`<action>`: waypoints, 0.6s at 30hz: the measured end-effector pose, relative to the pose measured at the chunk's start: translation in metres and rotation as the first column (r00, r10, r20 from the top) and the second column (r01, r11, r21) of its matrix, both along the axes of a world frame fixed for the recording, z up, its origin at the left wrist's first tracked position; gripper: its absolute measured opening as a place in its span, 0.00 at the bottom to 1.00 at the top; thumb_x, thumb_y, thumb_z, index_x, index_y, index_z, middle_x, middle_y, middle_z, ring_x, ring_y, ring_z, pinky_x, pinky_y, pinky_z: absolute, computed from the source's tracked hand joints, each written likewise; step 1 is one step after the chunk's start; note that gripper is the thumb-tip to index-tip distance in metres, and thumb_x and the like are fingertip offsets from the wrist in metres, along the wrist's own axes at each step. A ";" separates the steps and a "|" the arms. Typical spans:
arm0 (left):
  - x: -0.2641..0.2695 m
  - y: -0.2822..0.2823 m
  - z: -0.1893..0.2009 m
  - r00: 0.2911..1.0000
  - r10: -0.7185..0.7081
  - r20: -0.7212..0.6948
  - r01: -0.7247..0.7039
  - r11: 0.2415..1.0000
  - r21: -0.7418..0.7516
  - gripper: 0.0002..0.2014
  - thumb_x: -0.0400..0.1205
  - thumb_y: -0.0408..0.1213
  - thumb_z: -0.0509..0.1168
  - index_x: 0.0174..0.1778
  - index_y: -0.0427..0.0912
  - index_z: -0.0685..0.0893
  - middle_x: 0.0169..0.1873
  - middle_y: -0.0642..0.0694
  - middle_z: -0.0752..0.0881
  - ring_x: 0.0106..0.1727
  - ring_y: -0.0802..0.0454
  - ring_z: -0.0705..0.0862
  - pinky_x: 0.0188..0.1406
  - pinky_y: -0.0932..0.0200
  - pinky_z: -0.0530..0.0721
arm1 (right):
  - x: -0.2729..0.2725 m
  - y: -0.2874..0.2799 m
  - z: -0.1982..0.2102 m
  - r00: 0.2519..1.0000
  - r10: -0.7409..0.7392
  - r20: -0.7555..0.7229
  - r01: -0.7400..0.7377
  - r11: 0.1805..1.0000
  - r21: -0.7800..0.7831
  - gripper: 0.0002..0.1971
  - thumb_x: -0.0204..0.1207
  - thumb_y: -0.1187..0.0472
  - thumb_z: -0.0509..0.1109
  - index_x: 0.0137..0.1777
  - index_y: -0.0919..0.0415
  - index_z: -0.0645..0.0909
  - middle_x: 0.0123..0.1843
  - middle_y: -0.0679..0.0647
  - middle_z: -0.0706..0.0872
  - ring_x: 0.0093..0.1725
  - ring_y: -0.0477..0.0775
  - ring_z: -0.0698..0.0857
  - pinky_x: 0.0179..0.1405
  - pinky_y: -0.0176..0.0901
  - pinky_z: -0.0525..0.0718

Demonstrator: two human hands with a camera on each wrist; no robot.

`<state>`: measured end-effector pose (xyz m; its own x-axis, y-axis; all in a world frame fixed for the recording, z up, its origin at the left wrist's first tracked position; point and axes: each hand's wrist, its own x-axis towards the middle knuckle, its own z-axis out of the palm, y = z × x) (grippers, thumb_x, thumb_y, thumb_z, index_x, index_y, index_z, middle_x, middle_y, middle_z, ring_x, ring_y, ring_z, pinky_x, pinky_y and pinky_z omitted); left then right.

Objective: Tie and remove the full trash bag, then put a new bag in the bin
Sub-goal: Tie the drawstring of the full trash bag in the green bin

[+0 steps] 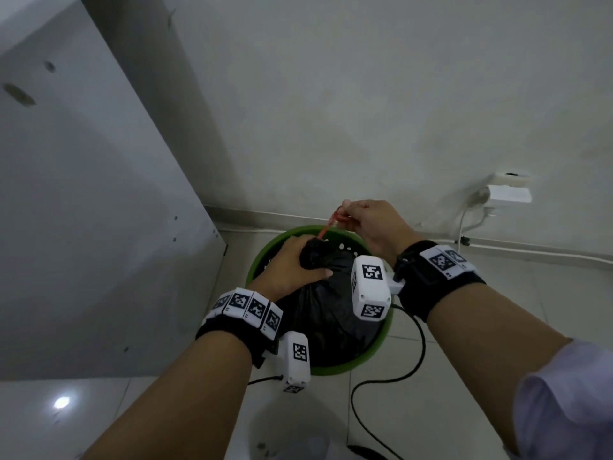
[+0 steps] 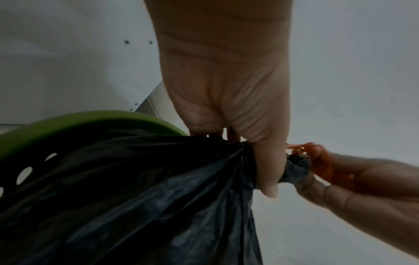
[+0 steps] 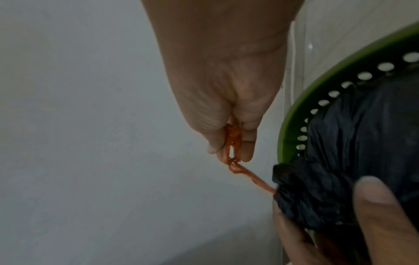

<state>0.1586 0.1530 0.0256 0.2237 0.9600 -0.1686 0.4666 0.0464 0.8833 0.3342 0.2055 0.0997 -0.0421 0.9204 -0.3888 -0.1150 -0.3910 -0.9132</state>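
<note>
A black trash bag (image 1: 328, 303) sits bunched inside a round green bin (image 1: 381, 340) with a ring of holes under its rim. My left hand (image 1: 292, 270) grips the gathered neck of the bag (image 2: 294, 172), fingers curled round it. An orange drawstring (image 1: 326, 229) runs taut from the neck up and away. My right hand (image 1: 371, 224) pinches the drawstring (image 3: 233, 143) between thumb and fingers, a short way above and beyond the bag's neck (image 3: 301, 193). The bin's rim shows in both wrist views (image 2: 68, 123) (image 3: 317, 100).
A white cabinet panel (image 1: 83, 194) stands close on the left of the bin. A white wall (image 1: 365, 111) rises right behind it, with a socket and plug (image 1: 507, 190) low on the right. Black cables (image 1: 381, 383) trail over the tiled floor near me.
</note>
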 end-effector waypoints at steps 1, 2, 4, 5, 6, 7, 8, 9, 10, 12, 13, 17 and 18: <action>-0.001 -0.001 0.002 0.999 0.025 0.039 -0.025 1.000 0.018 0.29 0.70 0.44 0.81 0.66 0.49 0.82 0.62 0.51 0.83 0.61 0.61 0.81 0.61 0.70 0.77 | -0.004 0.001 -0.001 0.997 -0.053 -0.060 0.051 0.998 -0.028 0.13 0.82 0.69 0.64 0.35 0.72 0.81 0.34 0.64 0.85 0.35 0.57 0.85 0.44 0.46 0.89; -0.002 -0.002 0.003 0.994 0.053 0.095 -0.056 0.998 0.021 0.29 0.70 0.41 0.81 0.68 0.47 0.81 0.61 0.51 0.84 0.60 0.63 0.82 0.60 0.72 0.77 | -0.008 0.002 -0.006 0.990 -0.095 -0.103 0.090 0.995 -0.050 0.12 0.81 0.71 0.65 0.36 0.74 0.81 0.34 0.64 0.85 0.34 0.57 0.86 0.43 0.45 0.90; -0.003 -0.005 0.005 0.974 0.135 0.181 -0.137 0.991 -0.003 0.32 0.70 0.38 0.81 0.70 0.49 0.78 0.59 0.53 0.86 0.58 0.65 0.84 0.57 0.73 0.79 | -0.017 0.004 -0.017 0.995 -0.084 -0.051 0.080 0.994 -0.076 0.08 0.79 0.72 0.66 0.39 0.72 0.82 0.36 0.64 0.86 0.35 0.56 0.87 0.44 0.45 0.90; -0.003 -0.006 0.004 0.965 0.176 0.193 -0.179 0.984 -0.006 0.35 0.69 0.38 0.82 0.70 0.53 0.75 0.59 0.52 0.86 0.57 0.65 0.84 0.56 0.70 0.80 | -0.020 0.003 -0.022 0.999 -0.026 0.040 0.029 0.997 -0.078 0.07 0.79 0.71 0.67 0.41 0.69 0.83 0.38 0.62 0.86 0.37 0.56 0.87 0.44 0.44 0.89; -0.004 -0.006 0.003 0.958 0.198 0.206 -0.203 0.979 0.002 0.37 0.68 0.39 0.82 0.70 0.57 0.73 0.58 0.51 0.86 0.57 0.63 0.85 0.56 0.67 0.82 | -0.023 0.002 -0.028 0.990 0.045 0.133 -0.035 0.997 -0.076 0.05 0.78 0.68 0.68 0.41 0.64 0.84 0.40 0.59 0.86 0.40 0.56 0.86 0.44 0.42 0.87; -0.005 -0.006 0.002 0.952 0.205 0.227 -0.213 0.977 0.011 0.38 0.67 0.40 0.83 0.70 0.61 0.71 0.57 0.52 0.86 0.57 0.61 0.86 0.58 0.64 0.83 | -0.025 0.000 -0.032 0.973 0.107 0.204 -0.094 0.993 -0.072 0.05 0.77 0.66 0.69 0.41 0.60 0.85 0.39 0.56 0.86 0.39 0.54 0.85 0.41 0.40 0.86; -0.006 -0.006 0.002 0.950 0.196 0.243 -0.206 0.978 0.017 0.39 0.66 0.40 0.83 0.69 0.64 0.72 0.58 0.54 0.87 0.59 0.60 0.86 0.60 0.60 0.83 | -0.027 -0.002 -0.035 0.957 0.154 0.245 -0.142 0.988 -0.066 0.06 0.77 0.64 0.69 0.40 0.56 0.85 0.37 0.52 0.86 0.37 0.50 0.85 0.38 0.35 0.85; -0.007 -0.006 0.003 0.950 0.180 0.255 -0.191 0.981 0.022 0.37 0.66 0.39 0.83 0.68 0.66 0.74 0.58 0.55 0.87 0.60 0.59 0.86 0.62 0.57 0.83 | -0.028 -0.005 -0.037 0.942 0.191 0.275 -0.180 0.982 -0.065 0.07 0.77 0.63 0.69 0.38 0.54 0.84 0.36 0.49 0.85 0.35 0.46 0.84 0.34 0.30 0.84; -0.007 -0.006 0.003 0.951 0.169 0.260 -0.180 0.983 0.021 0.35 0.66 0.38 0.82 0.66 0.66 0.77 0.58 0.57 0.87 0.61 0.59 0.86 0.65 0.54 0.82 | -0.029 -0.007 -0.041 0.932 0.210 0.295 -0.197 0.978 -0.073 0.08 0.77 0.63 0.69 0.37 0.53 0.84 0.35 0.48 0.85 0.33 0.43 0.84 0.32 0.28 0.83; -0.006 -0.006 0.001 0.947 0.179 0.267 -0.188 0.982 0.006 0.29 0.66 0.36 0.82 0.59 0.64 0.83 0.56 0.59 0.88 0.60 0.59 0.86 0.67 0.51 0.81 | -0.024 -0.007 -0.051 0.922 0.221 0.319 -0.194 0.974 -0.114 0.07 0.76 0.62 0.69 0.38 0.54 0.84 0.37 0.52 0.86 0.38 0.48 0.86 0.41 0.37 0.85; -0.005 -0.007 0.000 0.945 0.185 0.270 -0.190 0.982 -0.007 0.27 0.65 0.38 0.83 0.57 0.64 0.85 0.56 0.58 0.89 0.60 0.58 0.86 0.67 0.50 0.81 | -0.021 -0.007 -0.053 0.919 0.223 0.325 -0.188 0.973 -0.137 0.06 0.75 0.63 0.70 0.38 0.55 0.85 0.39 0.54 0.86 0.42 0.52 0.86 0.47 0.45 0.86; -0.004 -0.004 -0.005 0.961 0.223 0.166 -0.229 0.973 0.016 0.27 0.60 0.58 0.79 0.56 0.70 0.84 0.58 0.53 0.82 0.59 0.57 0.85 0.68 0.50 0.80 | -0.014 -0.005 -0.053 0.834 0.084 0.545 -0.113 0.993 0.020 0.08 0.70 0.59 0.75 0.31 0.55 0.82 0.38 0.58 0.88 0.43 0.57 0.87 0.48 0.53 0.85; -0.004 -0.003 -0.004 0.960 0.236 0.148 -0.241 0.970 0.014 0.26 0.60 0.59 0.78 0.55 0.72 0.83 0.57 0.54 0.82 0.58 0.58 0.85 0.68 0.51 0.81 | -0.014 -0.005 -0.051 0.817 0.024 0.576 -0.104 0.989 0.107 0.05 0.70 0.58 0.74 0.35 0.54 0.82 0.40 0.55 0.89 0.44 0.55 0.87 0.49 0.52 0.85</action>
